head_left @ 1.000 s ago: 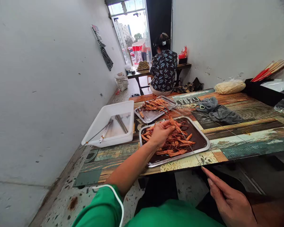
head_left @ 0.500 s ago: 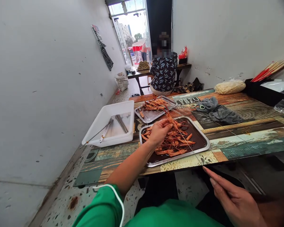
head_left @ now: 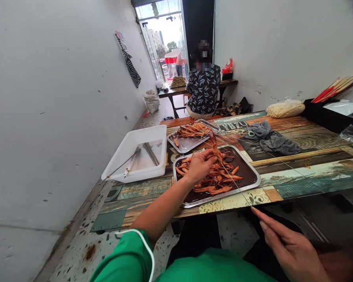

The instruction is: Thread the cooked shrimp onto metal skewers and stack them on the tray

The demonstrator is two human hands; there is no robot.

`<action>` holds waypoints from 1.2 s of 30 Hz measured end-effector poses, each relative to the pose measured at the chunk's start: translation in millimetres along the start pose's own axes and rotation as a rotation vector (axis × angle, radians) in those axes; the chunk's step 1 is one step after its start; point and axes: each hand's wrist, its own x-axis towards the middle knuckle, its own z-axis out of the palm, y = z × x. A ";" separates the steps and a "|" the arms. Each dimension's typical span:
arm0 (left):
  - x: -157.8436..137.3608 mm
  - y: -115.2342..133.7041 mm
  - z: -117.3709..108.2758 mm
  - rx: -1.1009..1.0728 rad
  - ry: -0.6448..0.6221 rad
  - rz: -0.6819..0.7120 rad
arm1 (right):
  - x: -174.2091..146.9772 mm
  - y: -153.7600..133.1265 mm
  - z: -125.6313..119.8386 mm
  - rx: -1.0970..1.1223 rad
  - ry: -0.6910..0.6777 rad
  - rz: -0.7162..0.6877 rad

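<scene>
My left hand is closed in a pinch on a reddish-brown food piece with thin, upright ends, held above a metal tray. Many similar glossy pieces lie in dark liquid in that tray. A thin metal skewer runs up from my right hand to the piece. At the table's front edge, my right hand pinches the skewer's near end between thumb and fingers. The skewer's far tip is hidden by the piece or my left fingers.
A white tub with metal skewers stands left. Behind is a second tray holding skewered pieces. A grey cloth, a bag of sticks and a black box lie right. Another person sits beyond.
My left hand has shifted slightly right and down with the food piece, which now stands more upright. My right hand has moved only slightly with the skewer.
</scene>
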 end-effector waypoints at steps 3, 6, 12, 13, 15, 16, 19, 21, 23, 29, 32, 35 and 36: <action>-0.3 -2.0 0.3 -0.016 -0.001 -0.005 | -5.4 8.0 6.1 0.146 -0.088 0.168; 0.0 -4.6 0.8 -0.035 0.044 0.000 | -10.4 16.1 13.4 0.254 -0.087 0.310; -0.4 -7.3 1.6 -0.037 0.053 -0.020 | -8.9 11.1 13.2 0.269 -0.074 0.302; -0.7 -6.8 1.5 -0.022 0.055 -0.026 | -7.4 8.3 11.2 0.249 -0.076 0.281; -1.2 -5.0 1.0 0.020 0.060 -0.036 | -3.7 3.8 6.8 0.203 -0.074 0.216; -1.4 -3.9 0.8 0.042 0.060 -0.035 | -1.8 2.4 4.7 0.176 -0.077 0.175; -1.9 -0.9 0.3 0.095 0.034 -0.002 | 2.9 2.5 0.4 0.080 -0.070 0.044; -2.2 -0.4 0.3 0.142 0.013 0.035 | 4.0 5.1 -0.3 0.019 -0.055 -0.038; -2.5 -1.5 0.2 0.203 0.012 0.067 | 3.0 8.0 0.2 -0.032 -0.032 -0.094; -2.5 -10.7 -1.8 0.296 0.037 0.087 | -3.4 11.7 6.8 0.090 -0.014 -0.010; -1.7 -13.0 -2.1 0.235 0.041 0.063 | -3.8 11.4 12.5 0.427 -0.108 0.306; -1.2 -10.6 -0.5 0.139 0.029 0.049 | -2.7 8.7 17.2 0.857 -0.206 0.588; -1.2 -9.3 0.2 0.113 0.029 0.043 | -2.2 7.0 18.1 0.976 -0.231 0.644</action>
